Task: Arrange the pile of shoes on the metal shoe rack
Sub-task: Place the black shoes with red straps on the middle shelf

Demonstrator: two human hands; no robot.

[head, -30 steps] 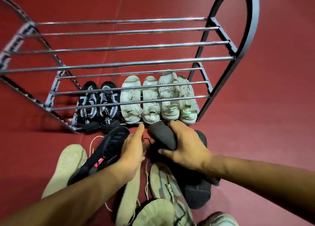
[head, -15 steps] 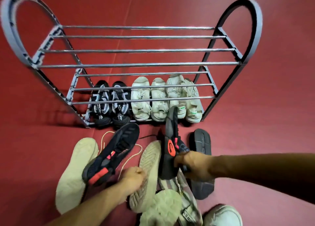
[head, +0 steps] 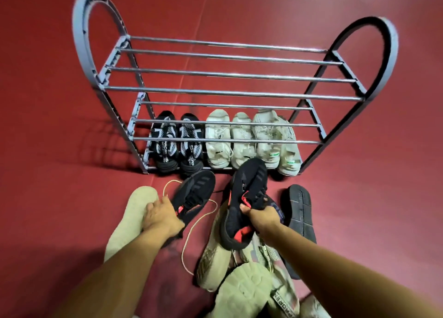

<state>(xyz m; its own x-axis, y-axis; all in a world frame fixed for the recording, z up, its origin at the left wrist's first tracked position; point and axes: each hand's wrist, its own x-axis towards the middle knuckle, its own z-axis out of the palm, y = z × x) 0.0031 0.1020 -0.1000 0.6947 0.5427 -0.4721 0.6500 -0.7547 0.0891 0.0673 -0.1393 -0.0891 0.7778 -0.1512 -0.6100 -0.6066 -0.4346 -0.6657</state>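
Now: right hand (head: 262,218) clamps one black sneaker (head: 247,197) at its collar; left hand (head: 160,215) grips its mate (head: 195,195), both before the rack's (head: 225,92) front edge. Light, soft knit uppers; collar holds best.

The red floor (head: 359,197) carries the metal shoe rack (head: 225,92) at twelve o'clock from me, its bottom shelf holding black sneakers (head: 176,145) and white sneakers (head: 251,142). At six o'clock, loose pale shoes (head: 129,224) and a black slipper (head: 299,212) lie on the floor.
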